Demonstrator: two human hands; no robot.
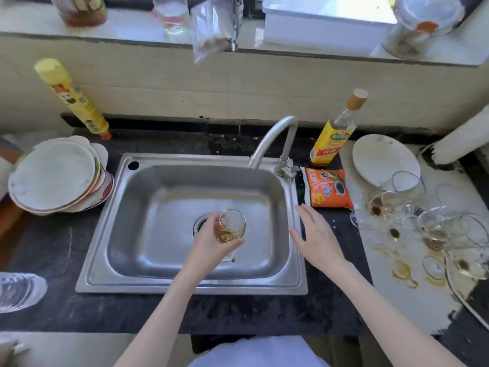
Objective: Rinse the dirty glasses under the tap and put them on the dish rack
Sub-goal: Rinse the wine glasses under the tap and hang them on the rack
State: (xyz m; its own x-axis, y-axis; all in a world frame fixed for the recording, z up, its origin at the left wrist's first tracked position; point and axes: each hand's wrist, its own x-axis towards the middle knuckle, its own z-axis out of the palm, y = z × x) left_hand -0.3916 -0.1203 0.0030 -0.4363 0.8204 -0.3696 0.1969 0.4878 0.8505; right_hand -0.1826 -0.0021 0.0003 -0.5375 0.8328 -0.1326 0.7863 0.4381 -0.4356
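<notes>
Left hand: the left hand (209, 242) gripped a clear stemmed wine glass with a yellowish residue (231, 227), fingers curled round its bowl, over the basin of the stainless steel sink (164, 283), just above the drain.
Right hand: the right hand (316, 235) hovered with fingers spread wide and straight, holding nothing, over the sink's right rim.
Step in hand: judged to be the start of rinsing; no water ran from the curved grey metal tap (275, 136), which stood beyond the right hand.
Next move: it likely called for the free hand to reach forward to the tap's valve, then for the glass to be brought under the spout, beyond and right of the left hand.
Glasses held: one.
Glasses waiting: a cluster of dirty clear glasses with brown stains (423, 221) lay right of the right hand on the white counter; they overlapped too much to count surely, at least five.
Dish rack: none could be made out.
Plates: a stack of several white plates (58, 176) sat far left of the left hand; one round white plate (381, 157) beyond the glasses.
Bottles: one yellow-labelled bottle with a tan cap (336, 133) beside the tap; one tall yellow bottle (71, 98) far left.
Packets: one orange sauce packet (329, 188) just beyond the right hand.
</notes>
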